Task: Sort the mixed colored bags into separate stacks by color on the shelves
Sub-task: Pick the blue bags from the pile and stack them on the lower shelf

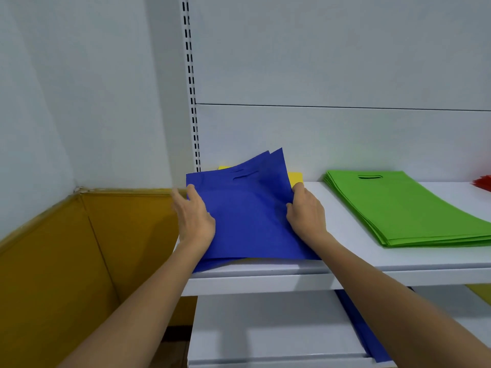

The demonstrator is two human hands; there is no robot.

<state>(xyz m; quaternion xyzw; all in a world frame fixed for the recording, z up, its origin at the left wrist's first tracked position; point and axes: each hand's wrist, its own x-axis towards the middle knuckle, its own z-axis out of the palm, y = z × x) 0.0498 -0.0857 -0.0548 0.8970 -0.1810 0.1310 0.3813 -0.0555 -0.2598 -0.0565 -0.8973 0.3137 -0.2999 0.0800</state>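
Observation:
Blue bags (249, 208) lie fanned on the left end of the white shelf (345, 264), their far corners lifted. Yellow bags (295, 177) show beneath them at the back and front edges. My left hand (195, 216) holds the left edge of the blue bags, thumb on top. My right hand (305, 211) grips their right edge, fingers curled round it. A neat stack of green bags (409, 208) lies to the right on the same shelf. A red bag (483, 183) peeks in at the far right.
A lower white shelf (265, 333) holds more blue bags (364, 333) at its right. A slotted upright (192, 102) stands behind the shelf's left end. The wall at left has a yellow lower band (79, 261).

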